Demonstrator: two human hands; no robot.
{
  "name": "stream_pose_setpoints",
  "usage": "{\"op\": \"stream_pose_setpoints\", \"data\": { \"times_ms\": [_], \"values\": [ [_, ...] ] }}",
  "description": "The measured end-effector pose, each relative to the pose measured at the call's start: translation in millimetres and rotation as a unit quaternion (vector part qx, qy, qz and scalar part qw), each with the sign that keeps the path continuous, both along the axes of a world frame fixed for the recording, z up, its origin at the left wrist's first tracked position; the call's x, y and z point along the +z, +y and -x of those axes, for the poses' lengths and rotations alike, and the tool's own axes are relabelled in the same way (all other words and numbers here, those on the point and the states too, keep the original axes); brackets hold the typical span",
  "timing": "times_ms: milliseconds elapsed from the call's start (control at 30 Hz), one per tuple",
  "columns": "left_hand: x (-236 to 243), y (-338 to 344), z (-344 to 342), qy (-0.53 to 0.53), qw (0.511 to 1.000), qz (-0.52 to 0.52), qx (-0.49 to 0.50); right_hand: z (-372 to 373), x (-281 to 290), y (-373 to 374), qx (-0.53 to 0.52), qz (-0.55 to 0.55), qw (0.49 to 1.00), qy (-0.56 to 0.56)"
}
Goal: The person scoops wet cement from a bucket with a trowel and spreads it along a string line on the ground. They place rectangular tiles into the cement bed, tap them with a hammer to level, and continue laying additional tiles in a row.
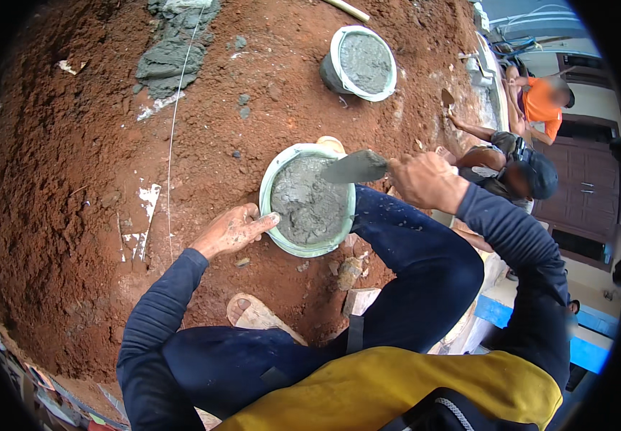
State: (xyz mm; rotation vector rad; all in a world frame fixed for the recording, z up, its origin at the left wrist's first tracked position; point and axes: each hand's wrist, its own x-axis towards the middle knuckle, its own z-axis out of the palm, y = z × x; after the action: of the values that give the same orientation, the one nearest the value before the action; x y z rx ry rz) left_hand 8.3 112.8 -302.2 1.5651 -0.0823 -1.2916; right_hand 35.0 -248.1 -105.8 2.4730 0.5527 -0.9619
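Nearest, a yellow top (397, 381), cut off by the lower edge, with a black item with a grey cord (440, 413) lying over it, too cropped to make out. Hidden: trowel handle, inside the right hand (425, 179); lower part of the near bucket (266, 201), beneath its own rim. Far beyond the right hand, two co-workers, blurred and partly overlapped. Right arm bent at the elbow, forearm angled up and inward, fist clenched around the trowel (357, 167), blade pointing left above the near bucket's right rim. Left arm reaching up from the lower edge, left hand (231, 228) with thumb on the bucket's left rim, other fingers curled by the outer wall; cannot tell if firmly gripping. Between both hands, the bucket: round, pale-rimmed, filled with lumpy wet grey mortar (303, 205). Trowel blade flat, tapered, mortar-grey. Above the right hand, a second bucket (330, 75), tilted-looking, with smoother mortar inside. Up and left of the left hand, a smeared grey heap (170, 61) and thin pale string (174, 129) over crumbly red-brown soil (73, 194).
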Motion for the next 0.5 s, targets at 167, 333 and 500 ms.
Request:
{"op": "stream_pose_setpoints", "data": {
  "times_ms": [167, 333, 500],
  "values": [
    [4.5, -22.5, 23.7, 0.003, 0.997, 0.042, 0.069, 23.6, -98.7, 11.7, -0.057, -0.111, 0.977, 0.171],
    [-2.1, -17.7, 38.5, 0.029, 0.991, 0.016, 0.13, 47.9, -130.9, -2.2, -0.068, -0.24, 0.929, 0.272],
    [-2.0, -13.1, 40.8, 0.015, 0.991, 0.015, 0.134, 69.6, -135.4, 4.2, -0.171, -0.255, 0.921, 0.239]
  ]
}}
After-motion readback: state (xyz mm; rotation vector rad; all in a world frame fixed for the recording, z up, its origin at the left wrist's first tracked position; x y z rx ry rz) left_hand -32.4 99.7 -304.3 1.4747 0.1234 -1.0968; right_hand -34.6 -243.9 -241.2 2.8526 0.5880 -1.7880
